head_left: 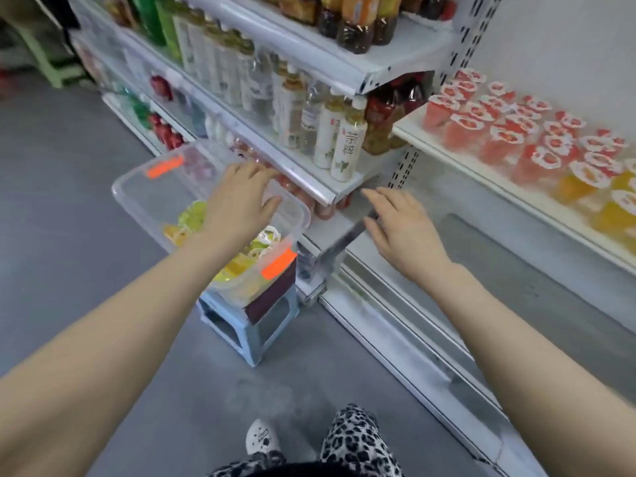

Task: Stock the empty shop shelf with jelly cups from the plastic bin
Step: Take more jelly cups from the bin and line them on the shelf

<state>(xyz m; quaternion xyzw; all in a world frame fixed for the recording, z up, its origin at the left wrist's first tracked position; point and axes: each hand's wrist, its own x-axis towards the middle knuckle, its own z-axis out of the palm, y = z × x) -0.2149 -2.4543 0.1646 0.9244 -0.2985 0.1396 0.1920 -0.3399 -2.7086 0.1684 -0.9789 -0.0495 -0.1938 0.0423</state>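
The move ahead turns on the bin and the left hand. That hand hangs directly above the bin's open top, and the remaining cups lie at the bin's near end, below the wrist and a little back toward the person rather than under the fingertips. The bin's long axis runs from far left to near right, one orange clip at each end, and it rests on a dark box on a blue stool on the floor.

The left hand is open, with fingers spread and lightly bent, palm down, holding nothing. The right hand is open too, flat with fingers forward. It hovers just right of the bin, over the corner of a low shelf of drinks, and is also empty.

The left hand is plainly the nearer one to the cups. To reach them it would probably need to draw back and dip down.

The shelf being stocked lies up and to the right of the right hand. It already carries rows of red cups and, nearer the frame's edge, orange cups — so the job looks well along.
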